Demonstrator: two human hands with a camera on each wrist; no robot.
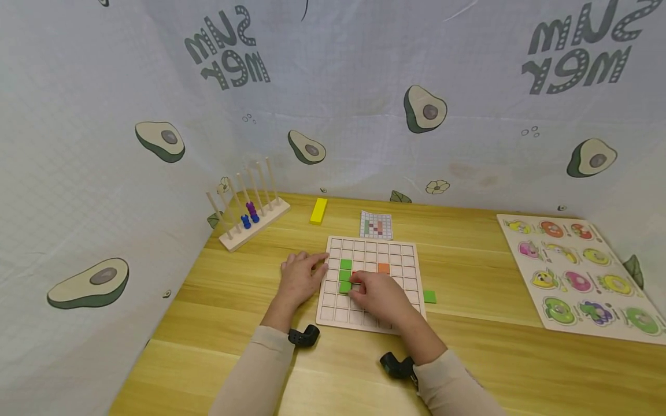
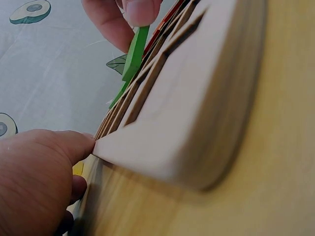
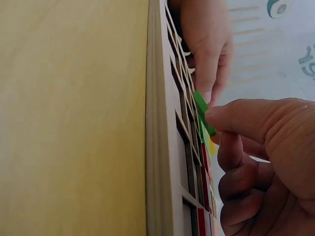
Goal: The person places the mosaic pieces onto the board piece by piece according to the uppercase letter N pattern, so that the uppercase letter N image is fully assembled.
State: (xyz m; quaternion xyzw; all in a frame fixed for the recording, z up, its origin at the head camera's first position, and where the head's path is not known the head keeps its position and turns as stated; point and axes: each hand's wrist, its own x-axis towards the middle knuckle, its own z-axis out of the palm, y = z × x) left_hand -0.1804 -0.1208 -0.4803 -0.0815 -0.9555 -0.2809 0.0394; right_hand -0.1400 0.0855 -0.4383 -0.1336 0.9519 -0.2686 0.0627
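A wooden grid board (image 1: 326,315) lies on the table under both hands. My right hand (image 1: 384,296) pinches a green square tile (image 3: 204,113) between thumb and fingertips. The tile is tilted, low over the left part of the grid. Above it in the same column sit two more green tiles (image 1: 346,264). An orange tile (image 1: 383,268) lies farther right, and a red tile (image 1: 354,274) is mostly hidden behind the right hand. With its fingers extended, my left hand (image 1: 300,280) touches the board's left edge.
A loose green tile (image 1: 429,296) lies just right of the board. Behind it is a printed pattern card (image 1: 382,234), with a yellow block (image 1: 318,211) to the left. A peg stand with beads (image 1: 250,231) stands back left; a fruit puzzle board (image 1: 525,274) lies right.
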